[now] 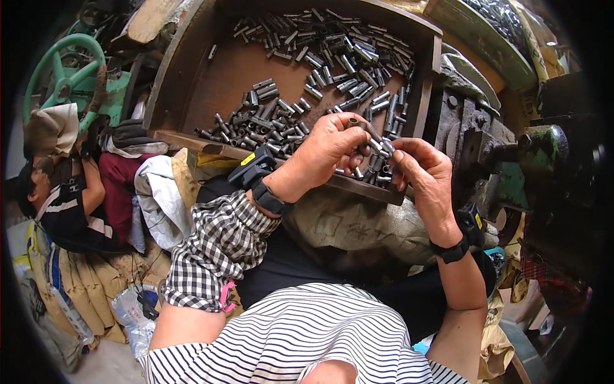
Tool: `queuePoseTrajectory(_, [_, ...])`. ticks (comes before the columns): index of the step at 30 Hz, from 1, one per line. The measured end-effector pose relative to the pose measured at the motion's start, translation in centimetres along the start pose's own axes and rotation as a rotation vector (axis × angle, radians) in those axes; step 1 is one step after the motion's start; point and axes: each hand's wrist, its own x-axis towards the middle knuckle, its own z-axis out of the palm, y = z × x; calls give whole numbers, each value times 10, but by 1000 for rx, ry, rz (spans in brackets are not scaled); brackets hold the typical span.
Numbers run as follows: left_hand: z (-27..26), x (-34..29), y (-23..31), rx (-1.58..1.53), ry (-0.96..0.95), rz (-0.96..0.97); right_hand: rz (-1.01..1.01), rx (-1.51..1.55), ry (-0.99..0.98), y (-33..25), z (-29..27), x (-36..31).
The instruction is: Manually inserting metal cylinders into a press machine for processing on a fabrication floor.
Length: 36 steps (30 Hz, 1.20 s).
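Both hands meet over the near right corner of a wooden tray point(275, 151) of short metal tubes. My left hand point(332, 146) is closed on a metal tube point(363, 128), its open end pointing up between thumb and forefinger. Close against it, my right hand point(423, 171) pinches a shiny metal tube point(386, 149) with thumb and fingers. Whether the two pieces are joined or only touching, I cannot tell. One heap of metal tubes point(256, 123) lies at the tray's near left, and a larger spread of longer tubes point(358, 54) covers its far right.
Right of the tray stands a dark, greasy machine point(470, 144) with a rounded green part point(543, 150). A green handwheel point(64, 83) is at the far left, with another person point(70, 198) below it. Stacked sacks point(83, 288) lie at left; a woven sack point(348, 227) hangs under the tray.
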Motion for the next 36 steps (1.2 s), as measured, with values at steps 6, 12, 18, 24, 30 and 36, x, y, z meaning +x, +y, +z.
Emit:
queuePoseTrajectory(6, [-1,1,1,-2,52,-7,-30,-23,21,3,-1,-1])
queuePoseTrajectory(12, [1,1,1,19,33,-10,-103,-65,81,4,2,-3])
queuePoseTrajectory(18, [2,1,1,-15,42,-41,-118,-4,149,2,5,-5])
queuePoseTrajectory(24, [3,3,-4,-87,58,-53,-157,-45,190,1,8,-11])
queuePoseTrajectory(30, [7,2,-4,-3,3,-53,-124,-24,159,-4,6,-6])
queuePoseTrajectory(36, [14,-6,2,174,-95,-94,-26,93,19,-10,-8,-3])
